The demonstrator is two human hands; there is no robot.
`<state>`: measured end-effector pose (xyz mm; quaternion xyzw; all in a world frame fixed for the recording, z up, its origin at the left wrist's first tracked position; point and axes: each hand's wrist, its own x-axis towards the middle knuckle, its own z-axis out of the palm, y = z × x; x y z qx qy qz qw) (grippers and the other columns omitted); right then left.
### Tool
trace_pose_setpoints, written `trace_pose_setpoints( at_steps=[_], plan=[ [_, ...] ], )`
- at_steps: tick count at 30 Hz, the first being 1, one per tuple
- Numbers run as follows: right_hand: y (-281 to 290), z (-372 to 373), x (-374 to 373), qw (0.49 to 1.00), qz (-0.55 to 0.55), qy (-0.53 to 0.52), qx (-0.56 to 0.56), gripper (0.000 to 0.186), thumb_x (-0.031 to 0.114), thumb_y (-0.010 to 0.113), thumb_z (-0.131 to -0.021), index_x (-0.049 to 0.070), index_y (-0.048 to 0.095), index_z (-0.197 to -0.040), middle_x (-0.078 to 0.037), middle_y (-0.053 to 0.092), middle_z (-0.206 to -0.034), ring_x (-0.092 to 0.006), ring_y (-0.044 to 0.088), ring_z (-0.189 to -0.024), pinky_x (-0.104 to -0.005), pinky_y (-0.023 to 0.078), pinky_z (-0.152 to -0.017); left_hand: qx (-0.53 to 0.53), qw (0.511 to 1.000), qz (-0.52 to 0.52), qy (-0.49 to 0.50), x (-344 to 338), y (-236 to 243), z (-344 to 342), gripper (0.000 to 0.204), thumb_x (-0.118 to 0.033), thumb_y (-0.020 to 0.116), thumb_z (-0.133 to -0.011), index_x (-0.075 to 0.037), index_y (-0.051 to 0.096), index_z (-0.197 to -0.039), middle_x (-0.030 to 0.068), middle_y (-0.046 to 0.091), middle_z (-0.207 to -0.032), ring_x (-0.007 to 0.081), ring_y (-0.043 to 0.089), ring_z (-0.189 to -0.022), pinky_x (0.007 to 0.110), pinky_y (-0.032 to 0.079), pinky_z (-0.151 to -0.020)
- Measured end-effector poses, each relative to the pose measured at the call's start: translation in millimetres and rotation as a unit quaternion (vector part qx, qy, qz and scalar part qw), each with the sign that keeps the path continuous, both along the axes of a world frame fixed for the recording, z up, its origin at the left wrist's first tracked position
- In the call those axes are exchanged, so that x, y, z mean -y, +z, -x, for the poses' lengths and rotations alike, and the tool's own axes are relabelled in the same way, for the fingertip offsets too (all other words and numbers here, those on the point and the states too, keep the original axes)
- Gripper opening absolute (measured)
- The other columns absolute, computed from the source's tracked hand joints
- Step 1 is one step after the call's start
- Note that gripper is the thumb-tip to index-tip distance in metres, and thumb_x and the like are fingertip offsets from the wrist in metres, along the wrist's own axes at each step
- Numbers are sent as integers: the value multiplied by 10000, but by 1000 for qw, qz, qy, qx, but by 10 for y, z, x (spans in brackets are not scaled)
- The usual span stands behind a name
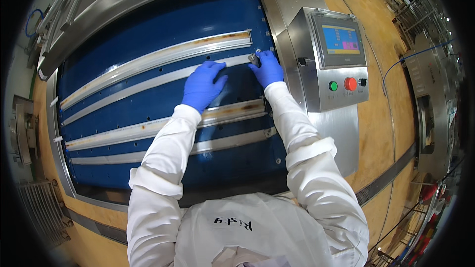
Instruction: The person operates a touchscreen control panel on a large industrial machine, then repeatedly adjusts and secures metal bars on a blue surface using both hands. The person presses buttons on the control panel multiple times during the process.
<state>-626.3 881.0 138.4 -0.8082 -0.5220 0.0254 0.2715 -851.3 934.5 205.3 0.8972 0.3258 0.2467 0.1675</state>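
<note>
My left hand (204, 85), in a blue glove, lies over a long flat metal strip (148, 88) on a blue machine bed. Its fingers are stretched out and its thumb stands apart. At the right end of that strip, my right hand (268, 71), also gloved in blue, has thumb and fingers around a small metal fitting (254, 60). Just beyond the strip runs a thicker ridged metal bar (163, 60) with brown marks. Closer to me lie a second ridged bar (232, 112), partly hidden by my left forearm, and a second flat strip (232, 141).
Right of the bed stands a steel control box (336, 64) with a screen (341, 39), a green button (333, 86) and a red button (350, 84). A steel frame (148, 0) borders the blue bed (217, 7) at its far side. Small holes and bolts dot the bed.
</note>
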Motion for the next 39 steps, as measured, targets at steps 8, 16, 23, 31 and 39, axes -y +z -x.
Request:
trace_pose_setpoints(
  at_steps=[8,16,23,31,39],
  plan=[
    [-36,-61,-4,999,1,38,-16,330,176,700,-837,131,654,-1161,-83,630,-1149,-297,620,-1051,-412,536,-867,-130,990,-48,11,-328,-532,-657,196,-242,651,-874,-137,701,-1031,86,645,-929,295,620,-902,423,507,-784],
    [-305,-236,-41,993,-76,87,-2,299,181,620,-892,151,647,-1189,-77,625,-1234,-285,623,-1082,-386,534,-890,-176,981,-71,-45,-464,-495,-695,138,-225,620,-896,-134,703,-958,101,632,-845,303,624,-845,429,511,-737],
    [-365,-249,1,995,-55,74,-32,257,172,519,-949,157,646,-1172,-71,611,-1283,-252,625,-1110,-354,517,-934,-191,978,-23,-76,-428,-397,-766,157,-247,618,-899,-120,693,-952,121,663,-902,325,641,-850,431,516,-740],
    [-330,-110,-97,991,-83,60,-88,254,142,471,-966,91,642,-1147,-151,649,-1169,-339,614,-1094,-421,496,-923,-265,962,1,-60,-539,-299,-1261,198,-203,571,-899,-124,719,-1005,122,706,-888,321,699,-837,430,564,-707],
    [-330,-342,54,990,-88,82,-75,218,87,725,-795,42,639,-990,-162,616,-957,-352,617,-879,-441,488,-764,-139,951,-242,-136,-543,-572,-1346,98,-166,597,-838,-113,680,-844,68,651,-776,253,663,-761,389,519,-698]
  ],
)
